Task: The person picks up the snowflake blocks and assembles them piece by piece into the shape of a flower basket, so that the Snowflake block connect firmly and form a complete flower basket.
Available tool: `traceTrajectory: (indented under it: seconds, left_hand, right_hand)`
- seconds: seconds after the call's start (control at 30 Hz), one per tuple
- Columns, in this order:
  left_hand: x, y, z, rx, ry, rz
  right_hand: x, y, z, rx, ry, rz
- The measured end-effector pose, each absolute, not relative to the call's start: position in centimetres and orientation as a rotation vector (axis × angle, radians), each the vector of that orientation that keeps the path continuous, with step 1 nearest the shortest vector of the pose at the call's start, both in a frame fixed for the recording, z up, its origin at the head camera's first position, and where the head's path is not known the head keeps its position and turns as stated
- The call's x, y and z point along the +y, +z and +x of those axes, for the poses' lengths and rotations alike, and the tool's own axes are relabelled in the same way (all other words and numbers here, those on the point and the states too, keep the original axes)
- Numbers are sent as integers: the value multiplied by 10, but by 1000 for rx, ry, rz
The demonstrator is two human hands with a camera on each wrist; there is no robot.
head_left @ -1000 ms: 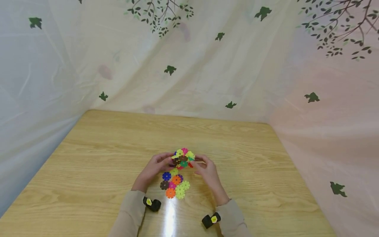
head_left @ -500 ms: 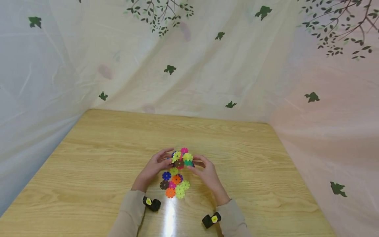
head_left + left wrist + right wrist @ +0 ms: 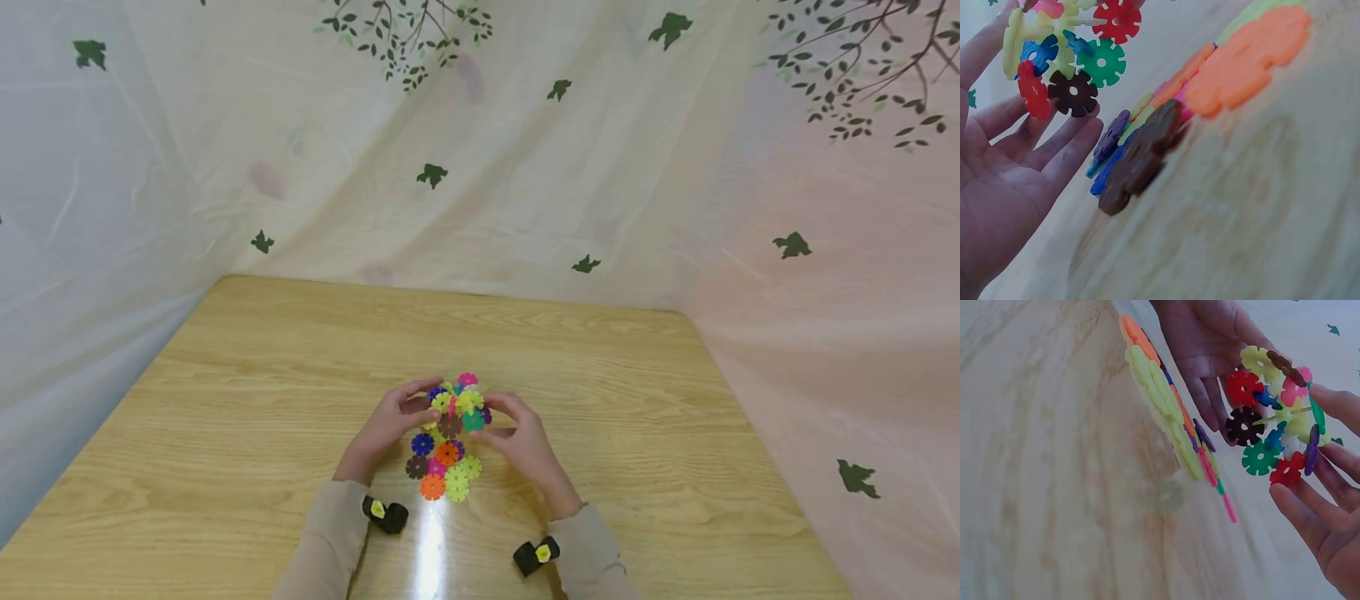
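An assembled cluster of notched plastic building discs (image 3: pixel 470 402) is held above the table between both hands. Yellow, green, brown, red, blue, purple and pink discs are slotted together at angles. My left hand (image 3: pixel 392 419) grips the cluster's left side, thumb on the near face, fingers behind. On the opposite side my right hand (image 3: pixel 523 437) holds it with thumb and fingertips; in the right wrist view these fingers touch near a red disc (image 3: pixel 1287 477) and a purple disc (image 3: pixel 1312 450). Just below, loose discs (image 3: pixel 457 481) lie in an overlapping heap on the wood.
The wooden table (image 3: pixel 637 400) stretches out around the hands. A pale curtain (image 3: pixel 495 225) printed with green birds and branches hangs behind it and at the sides. Black straps with small cameras (image 3: pixel 390 518) sit at both sleeves.
The cluster has turned and tipped towards me, its yellow and brown discs shifting down and slightly left. Both hands stay in nearly the same place, and the loose heap has not moved.
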State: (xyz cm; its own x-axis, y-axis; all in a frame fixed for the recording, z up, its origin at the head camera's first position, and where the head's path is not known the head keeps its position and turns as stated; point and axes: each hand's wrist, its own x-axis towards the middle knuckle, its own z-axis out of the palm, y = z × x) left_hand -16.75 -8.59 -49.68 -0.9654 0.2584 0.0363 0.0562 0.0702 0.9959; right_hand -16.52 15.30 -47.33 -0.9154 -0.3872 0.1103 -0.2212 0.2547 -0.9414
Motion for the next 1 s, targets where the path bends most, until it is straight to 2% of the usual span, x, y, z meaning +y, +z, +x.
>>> traceTrajectory:
  seconds: [0.63,1.0]
  left_hand:
    - [-87,-493,-165,2178,1955,512]
    - [-91,-494,-165,2208,2044,492]
  right_hand:
    - [155,-472,-166,2386,-1692,-785]
    - [154,-477,-170,2377,-1705,-797]
